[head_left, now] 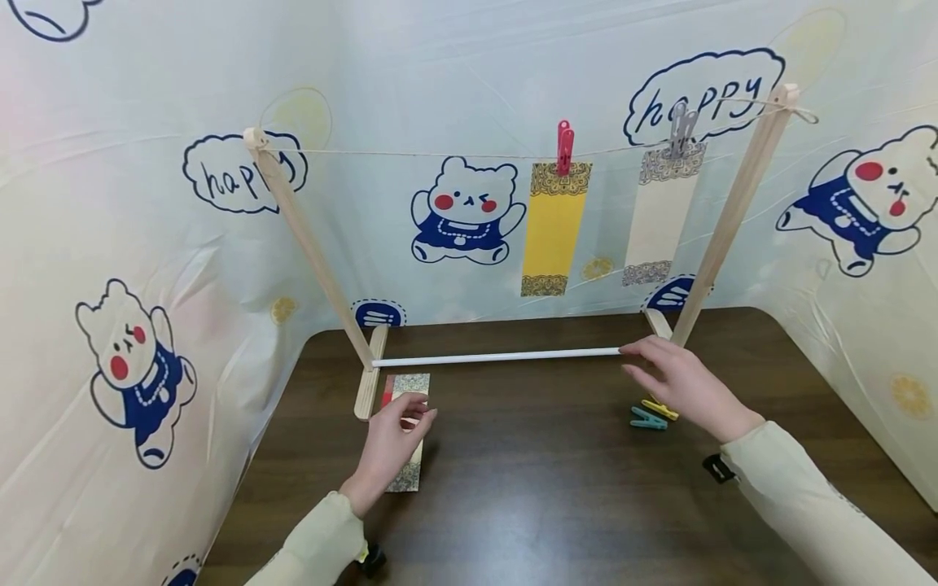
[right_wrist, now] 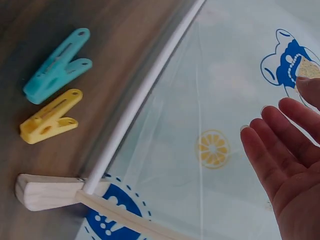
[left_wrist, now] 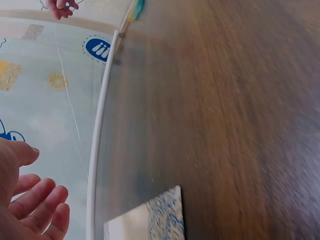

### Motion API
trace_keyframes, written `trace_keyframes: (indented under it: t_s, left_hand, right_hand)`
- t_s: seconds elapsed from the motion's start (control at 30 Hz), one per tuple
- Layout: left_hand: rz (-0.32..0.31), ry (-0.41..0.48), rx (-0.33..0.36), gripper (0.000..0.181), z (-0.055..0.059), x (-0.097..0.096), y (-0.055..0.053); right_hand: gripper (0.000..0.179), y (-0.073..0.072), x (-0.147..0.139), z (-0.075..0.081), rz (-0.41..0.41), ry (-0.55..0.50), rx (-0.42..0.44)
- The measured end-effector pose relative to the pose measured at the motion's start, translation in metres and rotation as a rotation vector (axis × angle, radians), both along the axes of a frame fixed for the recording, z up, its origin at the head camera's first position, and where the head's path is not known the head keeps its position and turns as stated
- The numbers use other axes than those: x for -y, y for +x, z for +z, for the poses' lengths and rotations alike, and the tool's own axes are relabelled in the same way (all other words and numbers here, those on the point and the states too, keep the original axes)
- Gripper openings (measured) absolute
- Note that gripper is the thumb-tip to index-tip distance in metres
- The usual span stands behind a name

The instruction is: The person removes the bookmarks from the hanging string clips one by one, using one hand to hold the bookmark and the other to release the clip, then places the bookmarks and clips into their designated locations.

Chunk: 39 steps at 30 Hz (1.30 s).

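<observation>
One left hand (head_left: 391, 443) over patterned card (head_left: 407, 474), one right hand (head_left: 677, 378) near two clothespins (head_left: 648, 419), fingers (right_wrist: 287, 132) loosely spread

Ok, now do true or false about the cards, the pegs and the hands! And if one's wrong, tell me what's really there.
1. A red peg clips a yellow card to the string. True.
2. Three cards hang on the string. False: only two do, the yellow card and a white card.
3. From the head camera, the left hand hides part of a patterned card on the table. True.
4. Both hands are holding pegs. False: the left hand and the right hand hold nothing; a turquoise peg and a yellow peg lie on the table.
5. The white rod is lower than the string. True.
6. A green peg holds the white card. False: a grey peg does.
</observation>
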<state>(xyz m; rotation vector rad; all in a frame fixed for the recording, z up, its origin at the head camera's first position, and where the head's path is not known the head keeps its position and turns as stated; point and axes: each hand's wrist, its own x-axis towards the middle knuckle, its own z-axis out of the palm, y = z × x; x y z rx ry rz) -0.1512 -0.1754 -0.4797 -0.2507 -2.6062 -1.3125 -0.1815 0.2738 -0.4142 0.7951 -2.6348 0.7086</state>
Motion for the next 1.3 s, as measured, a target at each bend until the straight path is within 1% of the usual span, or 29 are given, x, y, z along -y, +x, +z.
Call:
trace_keyframes:
  t_s: [0.17,0.3,0.43,0.6,0.67,0.83,1.0,1.13,1.3]
  left_hand:
    - [-0.023,0.003,-0.018,0.022,0.002,-0.007,-0.005]
    - [-0.04,0.011,-0.028,0.02,0.007,-0.013,-0.009]
    - [-0.057,0.032,-0.023,0.02,0.012,-0.02,-0.012]
    - [-0.081,0.067,-0.005,0.021,0.017,-0.026,-0.017]
    - [-0.082,0.07,-0.003,0.021,0.019,-0.029,-0.019]
    - [-0.09,0.077,-0.025,0.024,0.025,-0.036,-0.025]
    - [-0.116,0.106,-0.046,0.023,0.031,-0.044,-0.03]
    - [-0.12,0.091,-0.049,0.024,0.035,-0.048,-0.033]
    - [-0.118,0.075,-0.047,0.026,0.04,-0.051,-0.037]
  right_hand:
    - [0.026,-0.001,0.002,0.008,-0.016,-0.003,-0.006]
    - [0.027,-0.003,0.004,0.016,-0.012,-0.011,-0.029]
    - [0.028,-0.003,0.006,0.027,0.012,-0.025,-0.069]
    - [0.031,-0.005,0.011,0.041,0.04,-0.038,-0.137]
    - [0.032,-0.007,0.012,0.045,0.047,-0.036,-0.164]
    - [0.036,-0.011,0.015,0.056,0.049,-0.036,-0.207]
    - [0.036,-0.018,0.018,0.066,0.058,-0.023,-0.238]
    - [0.034,-0.024,0.024,0.076,0.093,-0.013,-0.248]
    - [0.034,-0.027,0.031,0.089,0.113,-0.01,-0.283]
